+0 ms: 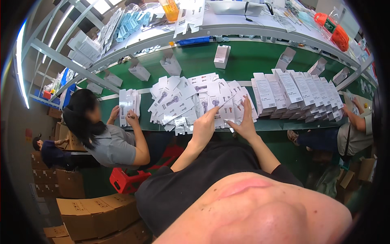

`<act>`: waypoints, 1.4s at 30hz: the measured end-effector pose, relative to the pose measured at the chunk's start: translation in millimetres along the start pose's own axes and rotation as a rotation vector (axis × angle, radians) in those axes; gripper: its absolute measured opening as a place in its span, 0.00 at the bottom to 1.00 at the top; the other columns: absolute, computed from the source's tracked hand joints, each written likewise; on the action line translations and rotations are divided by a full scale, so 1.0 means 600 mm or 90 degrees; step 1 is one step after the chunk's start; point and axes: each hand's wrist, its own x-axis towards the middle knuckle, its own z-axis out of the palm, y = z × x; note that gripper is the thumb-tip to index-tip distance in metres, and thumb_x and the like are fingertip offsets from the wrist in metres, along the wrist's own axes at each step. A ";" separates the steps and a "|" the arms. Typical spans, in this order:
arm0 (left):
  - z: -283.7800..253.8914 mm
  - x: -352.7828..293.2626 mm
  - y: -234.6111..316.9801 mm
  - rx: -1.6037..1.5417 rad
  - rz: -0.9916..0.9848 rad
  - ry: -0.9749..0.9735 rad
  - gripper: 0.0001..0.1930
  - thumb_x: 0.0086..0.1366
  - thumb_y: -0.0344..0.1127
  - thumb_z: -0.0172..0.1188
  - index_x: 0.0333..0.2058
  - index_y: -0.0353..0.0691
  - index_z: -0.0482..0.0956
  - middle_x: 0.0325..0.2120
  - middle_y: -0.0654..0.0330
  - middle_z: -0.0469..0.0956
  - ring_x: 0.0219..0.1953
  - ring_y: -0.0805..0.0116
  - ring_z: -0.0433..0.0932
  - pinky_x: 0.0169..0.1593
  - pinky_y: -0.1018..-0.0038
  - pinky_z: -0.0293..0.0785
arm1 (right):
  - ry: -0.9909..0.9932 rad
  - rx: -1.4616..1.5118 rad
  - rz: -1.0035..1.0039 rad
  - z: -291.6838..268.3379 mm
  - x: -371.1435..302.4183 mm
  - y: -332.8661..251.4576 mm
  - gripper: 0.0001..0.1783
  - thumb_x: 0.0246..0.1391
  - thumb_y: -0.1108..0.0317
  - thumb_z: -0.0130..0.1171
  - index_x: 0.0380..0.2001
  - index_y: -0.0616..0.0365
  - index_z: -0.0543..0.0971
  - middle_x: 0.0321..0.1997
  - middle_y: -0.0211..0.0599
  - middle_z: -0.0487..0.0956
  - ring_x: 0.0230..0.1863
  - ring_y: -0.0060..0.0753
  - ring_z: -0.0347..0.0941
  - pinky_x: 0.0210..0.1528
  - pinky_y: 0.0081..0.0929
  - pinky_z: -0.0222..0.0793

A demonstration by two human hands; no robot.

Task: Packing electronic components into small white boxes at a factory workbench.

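My left hand is closed on the edge of a flat white printed carton at the front of the work surface. To its right, my right hand has thumb and fingers spread around the carton's right side. Whether its fingertips touch the carton is hard to tell. Beneath and beyond my hands lies a loose pile of flat white cartons printed with pictures of small devices.
Rows of upright folded boxes stand at right on the green work surface. A lone box stands farther back, below a raised shelf. At left, a co-worker handles flat cartons. A red stool and brown cartons are behind.
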 end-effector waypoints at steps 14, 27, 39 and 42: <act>-0.107 0.026 -0.012 -0.355 -0.439 -0.319 0.25 0.56 0.26 0.64 0.56 0.33 0.76 0.39 0.52 0.81 0.36 0.69 0.79 0.37 0.80 0.73 | -0.250 -0.142 -0.029 0.052 0.013 -0.085 0.77 0.24 0.51 0.83 0.74 0.59 0.46 0.74 0.61 0.52 0.72 0.64 0.52 0.71 0.53 0.51; -0.067 0.028 -0.001 -0.711 0.058 -0.030 0.39 0.55 0.36 0.67 0.66 0.44 0.63 0.68 0.50 0.61 0.66 0.51 0.65 0.64 0.61 0.64 | -0.125 0.417 0.052 0.008 0.049 -0.116 0.43 0.39 0.63 0.74 0.60 0.60 0.68 0.61 0.41 0.70 0.58 0.40 0.68 0.62 0.34 0.63; 0.014 0.053 0.028 -0.652 -0.061 -0.009 0.28 0.63 0.27 0.55 0.62 0.42 0.63 0.63 0.46 0.66 0.64 0.52 0.63 0.69 0.58 0.55 | -0.076 0.216 -0.011 -0.012 0.088 -0.178 0.23 0.60 0.69 0.51 0.58 0.62 0.69 0.56 0.43 0.70 0.55 0.41 0.67 0.62 0.33 0.59; 0.007 0.058 0.047 -0.673 -0.102 0.001 0.25 0.63 0.25 0.51 0.60 0.41 0.65 0.64 0.47 0.65 0.65 0.51 0.63 0.69 0.58 0.55 | -0.042 0.228 0.043 -0.003 0.083 -0.189 0.23 0.58 0.69 0.50 0.57 0.62 0.70 0.55 0.44 0.71 0.54 0.41 0.67 0.62 0.32 0.59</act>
